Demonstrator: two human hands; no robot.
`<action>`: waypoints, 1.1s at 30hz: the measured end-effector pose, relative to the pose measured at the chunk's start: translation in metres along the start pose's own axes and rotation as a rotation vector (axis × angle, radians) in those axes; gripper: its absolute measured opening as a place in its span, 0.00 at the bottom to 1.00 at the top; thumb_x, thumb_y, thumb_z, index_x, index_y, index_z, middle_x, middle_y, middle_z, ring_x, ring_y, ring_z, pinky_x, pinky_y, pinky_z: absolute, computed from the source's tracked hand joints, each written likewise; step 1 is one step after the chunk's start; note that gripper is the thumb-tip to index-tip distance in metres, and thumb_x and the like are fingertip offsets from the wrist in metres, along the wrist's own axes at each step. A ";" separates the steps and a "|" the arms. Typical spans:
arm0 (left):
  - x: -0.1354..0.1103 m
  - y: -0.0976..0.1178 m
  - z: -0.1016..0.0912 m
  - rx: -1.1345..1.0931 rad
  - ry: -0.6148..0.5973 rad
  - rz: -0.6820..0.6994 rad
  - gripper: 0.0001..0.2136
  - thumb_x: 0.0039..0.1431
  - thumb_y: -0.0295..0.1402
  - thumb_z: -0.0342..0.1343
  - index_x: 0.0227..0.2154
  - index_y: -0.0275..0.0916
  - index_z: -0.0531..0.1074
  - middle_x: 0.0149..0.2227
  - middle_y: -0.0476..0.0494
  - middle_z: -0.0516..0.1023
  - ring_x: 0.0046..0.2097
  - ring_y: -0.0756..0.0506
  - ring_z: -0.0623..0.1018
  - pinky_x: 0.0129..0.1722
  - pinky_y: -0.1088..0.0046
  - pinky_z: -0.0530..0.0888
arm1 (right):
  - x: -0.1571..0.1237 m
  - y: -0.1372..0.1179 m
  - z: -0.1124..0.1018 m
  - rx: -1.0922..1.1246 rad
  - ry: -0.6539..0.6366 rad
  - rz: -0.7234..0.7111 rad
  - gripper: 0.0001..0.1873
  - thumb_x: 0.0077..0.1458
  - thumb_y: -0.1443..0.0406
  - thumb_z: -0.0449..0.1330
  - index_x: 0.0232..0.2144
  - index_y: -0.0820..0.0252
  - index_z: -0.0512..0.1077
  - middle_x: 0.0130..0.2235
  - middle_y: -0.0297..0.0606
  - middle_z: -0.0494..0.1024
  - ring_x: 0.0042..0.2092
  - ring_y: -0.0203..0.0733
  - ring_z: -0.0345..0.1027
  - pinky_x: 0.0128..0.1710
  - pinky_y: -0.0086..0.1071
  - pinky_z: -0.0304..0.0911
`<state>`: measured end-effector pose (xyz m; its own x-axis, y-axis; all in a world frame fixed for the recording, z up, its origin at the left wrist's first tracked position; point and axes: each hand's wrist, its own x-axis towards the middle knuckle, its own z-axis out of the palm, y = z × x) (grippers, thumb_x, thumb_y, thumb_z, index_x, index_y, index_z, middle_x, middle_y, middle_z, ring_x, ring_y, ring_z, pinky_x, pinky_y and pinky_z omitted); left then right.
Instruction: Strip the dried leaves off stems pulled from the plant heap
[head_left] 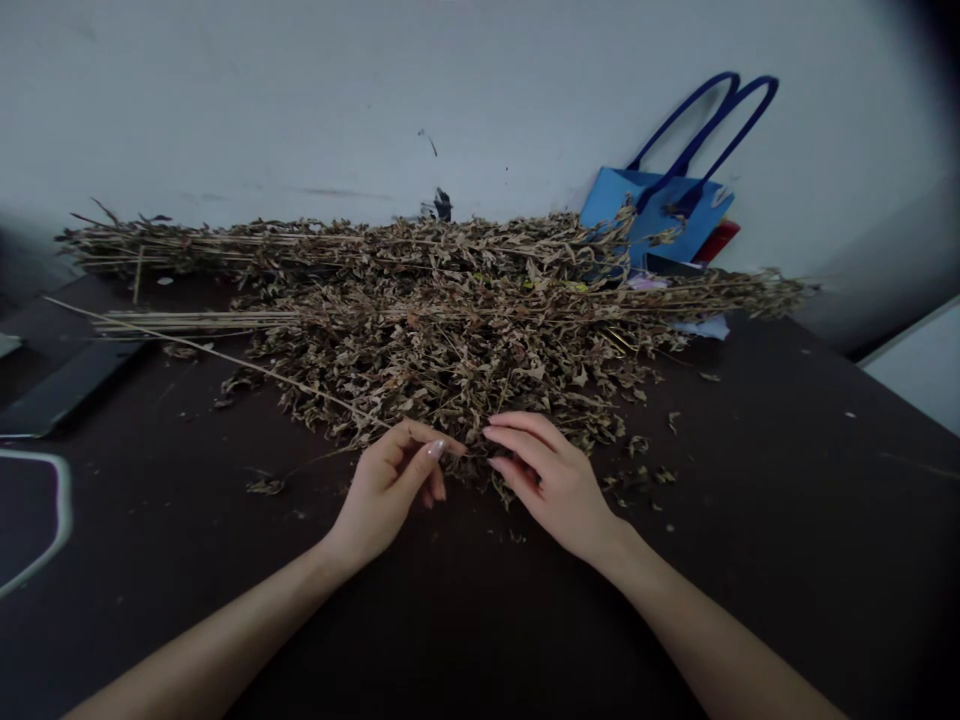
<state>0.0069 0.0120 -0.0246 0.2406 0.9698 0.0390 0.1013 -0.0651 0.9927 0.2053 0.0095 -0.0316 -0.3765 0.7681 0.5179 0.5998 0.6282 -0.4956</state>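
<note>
Dried leafy stalks (450,330) lie in a loose heap in front of both hands. My left hand (394,485) is closed at the heap's near edge, its thumb pressed to the index finger. A long thin dried stalk (210,350) runs from the upper left down into that hand; its leafy end blends with the heap. Close by on the right, my right hand (551,480) has its thumb and fingers apart, with the fingertips beside the dry leaves near the left fingertips. Whether they touch a leaf is unclear.
Behind the heap, another bundle of dried stalks (300,245) lies along the wall. A blue bag (660,205) with dark handles leans at the back right. A flat dark object (71,385) and a white-edged item (64,500) are at left. Leaf crumbs dot the dark table (787,480).
</note>
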 end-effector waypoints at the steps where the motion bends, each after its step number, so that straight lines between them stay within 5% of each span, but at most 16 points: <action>1: 0.000 0.000 0.000 -0.005 0.004 0.002 0.10 0.61 0.34 0.48 0.35 0.33 0.70 0.19 0.51 0.68 0.21 0.52 0.69 0.21 0.78 0.69 | 0.000 0.001 0.000 -0.007 0.000 0.004 0.14 0.58 0.68 0.52 0.46 0.56 0.67 0.47 0.42 0.69 0.47 0.40 0.66 0.43 0.34 0.68; 14: -0.002 -0.002 0.002 -0.113 0.035 0.074 0.06 0.62 0.33 0.49 0.32 0.36 0.66 0.27 0.48 0.74 0.20 0.53 0.69 0.19 0.78 0.70 | -0.001 0.000 0.003 -0.055 -0.143 -0.027 0.09 0.59 0.68 0.51 0.40 0.57 0.69 0.47 0.42 0.69 0.45 0.40 0.67 0.44 0.35 0.67; 33: -0.002 -0.003 0.002 -0.116 0.066 0.108 0.05 0.62 0.32 0.48 0.32 0.36 0.64 0.36 0.43 0.77 0.20 0.55 0.69 0.19 0.78 0.69 | -0.003 0.005 0.007 -0.019 -0.161 0.001 0.07 0.60 0.70 0.50 0.36 0.60 0.67 0.36 0.38 0.72 0.38 0.35 0.67 0.40 0.30 0.64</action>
<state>0.0082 0.0093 -0.0280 0.1793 0.9723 0.1501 -0.0343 -0.1463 0.9887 0.2048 0.0117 -0.0401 -0.4830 0.7799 0.3980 0.6133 0.6258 -0.4819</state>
